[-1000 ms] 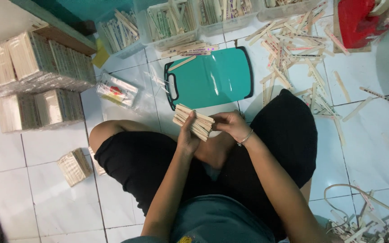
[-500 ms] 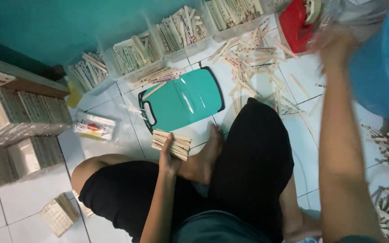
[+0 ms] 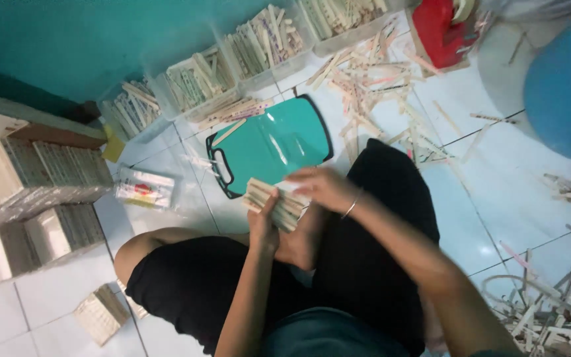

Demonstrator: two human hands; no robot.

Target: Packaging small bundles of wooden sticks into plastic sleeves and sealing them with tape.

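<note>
Fingers of left hand (image 3: 264, 221) curled round a stack of wooden sticks (image 3: 275, 203), clamped from below, over the lap. Long axis slanting down toward the right. Right hand (image 3: 322, 188) touching the stack's upper right end, fingers blurred, grip unclear. Teal cutting board (image 3: 272, 143) just beyond on the floor.

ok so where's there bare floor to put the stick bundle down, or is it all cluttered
Bare tile shows right of the knee, between the scattered sticks and the pile at lower right. The teal cutting board is bare apart from one stick at its top-left corner. Tile between the wrapped blocks and the small bundle is free too. It is crowded along the bins.
</note>
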